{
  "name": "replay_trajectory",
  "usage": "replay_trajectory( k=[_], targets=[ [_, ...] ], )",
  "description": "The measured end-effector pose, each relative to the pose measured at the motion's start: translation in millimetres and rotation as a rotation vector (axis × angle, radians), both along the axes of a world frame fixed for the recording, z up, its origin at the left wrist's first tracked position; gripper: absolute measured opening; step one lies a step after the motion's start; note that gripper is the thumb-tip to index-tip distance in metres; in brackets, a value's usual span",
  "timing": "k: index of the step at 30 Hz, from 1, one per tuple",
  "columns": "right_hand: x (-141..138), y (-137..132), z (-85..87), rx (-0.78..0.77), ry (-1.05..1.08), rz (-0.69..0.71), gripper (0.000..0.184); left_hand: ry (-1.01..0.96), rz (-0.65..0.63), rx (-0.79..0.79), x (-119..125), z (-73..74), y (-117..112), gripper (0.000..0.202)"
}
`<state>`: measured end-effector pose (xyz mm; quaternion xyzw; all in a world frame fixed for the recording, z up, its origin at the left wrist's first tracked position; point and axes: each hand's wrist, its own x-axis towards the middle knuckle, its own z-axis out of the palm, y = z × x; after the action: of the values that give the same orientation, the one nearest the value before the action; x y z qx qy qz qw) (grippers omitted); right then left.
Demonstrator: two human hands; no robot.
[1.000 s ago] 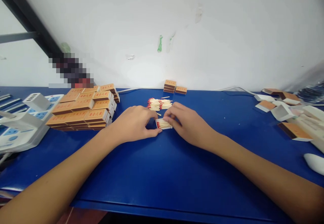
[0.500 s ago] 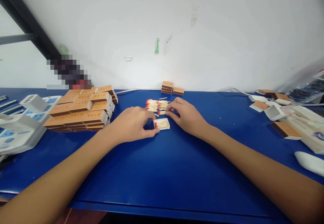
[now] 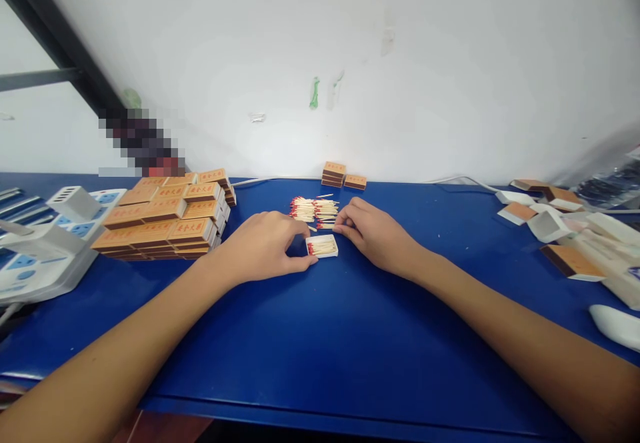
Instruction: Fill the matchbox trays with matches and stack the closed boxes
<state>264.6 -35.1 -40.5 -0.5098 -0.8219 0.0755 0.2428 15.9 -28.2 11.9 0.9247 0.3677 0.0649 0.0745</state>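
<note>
A small white matchbox tray (image 3: 323, 246) with red-tipped matches in it lies on the blue table (image 3: 320, 336). My left hand (image 3: 260, 246) grips the tray's left end with thumb and fingers. Just behind the tray lies a loose pile of matches (image 3: 314, 209). My right hand (image 3: 373, 233) rests right of the tray, its fingertips pinched at the near edge of the pile; what they hold is too small to make out.
A big stack of orange matchboxes (image 3: 163, 219) stands at the left, white power strips (image 3: 45, 243) beyond it. Three matchboxes (image 3: 344, 175) sit by the wall. Empty trays and sleeves (image 3: 560, 229) lie at the right, a white object (image 3: 617, 323) near the edge.
My right hand has drawn back from over the tray to the match pile behind it. My left hand has stayed on the tray.
</note>
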Motion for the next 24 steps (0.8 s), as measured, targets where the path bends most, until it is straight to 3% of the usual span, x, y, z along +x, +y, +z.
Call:
replay_trajectory(
  k=[9, 18, 24],
  targets=[
    [-6.5, -16.2, 15.6, -0.048, 0.1, 0.079, 0.013, -0.001, 0.002, -0.009, -0.3, -0.8, 1.8, 0.031],
    [-15.3, -27.3, 19.0, -0.077, 0.021, 0.134, 0.011, 0.005, 0.001, -0.005, -0.4, -0.3, 1.8, 0.029],
    [-7.5, -10.5, 6.1, 0.0, 0.1, 0.001, 0.008, 0.01, 0.01, -0.007, 1.3, 0.7, 1.6, 0.029]
  ],
)
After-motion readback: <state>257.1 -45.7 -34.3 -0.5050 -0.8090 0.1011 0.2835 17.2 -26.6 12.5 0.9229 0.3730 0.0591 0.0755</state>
